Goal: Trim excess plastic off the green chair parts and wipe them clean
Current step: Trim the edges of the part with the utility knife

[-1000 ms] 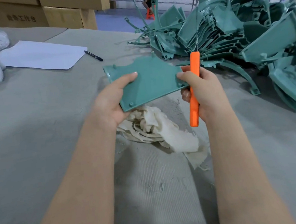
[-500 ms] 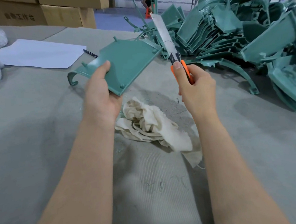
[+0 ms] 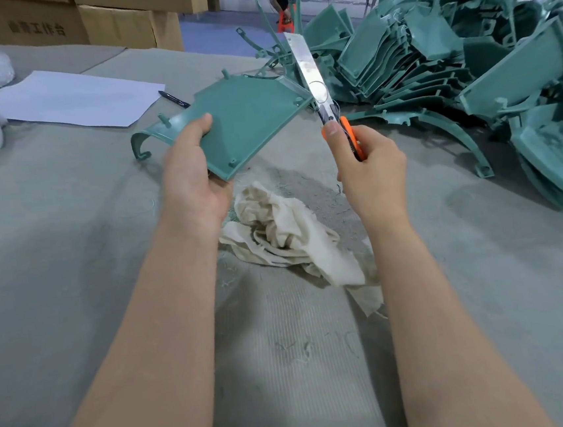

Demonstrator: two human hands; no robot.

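Widest first: the grey felt-covered worktable (image 3: 69, 240) spreads under both my arms. The big heap of green moulded plastic chair parts (image 3: 429, 47) sits beyond and to the right of my knife grip, well apart from it.

Next, the one that matters: the flat green plastic chair panel with the hooked end (image 3: 247, 123) is up off the table, tilted, directly left of the knife grip. Its long axis runs from the hook on the far left across to a pegged corner on the right. That corner ends just beside the blade.

Under the panel, below and between both grips, lies the crumpled off-white cloth rag (image 3: 285, 233), untouched for now.

My left hand (image 3: 191, 180) pinches the panel's near-left edge, thumb on top and fingers underneath. My right hand (image 3: 369, 170) is wrapped round the handle of the orange utility knife with the long silver blade (image 3: 311, 76), thumb pressed up along it. The blade points up and away from that fist, leaning a touch left.

Blade and corner look to be touching, though from this angle I can't be sure. I judge the trimming stroke belongs to the right hand, which is nearer that edge; the left only steadies the panel.
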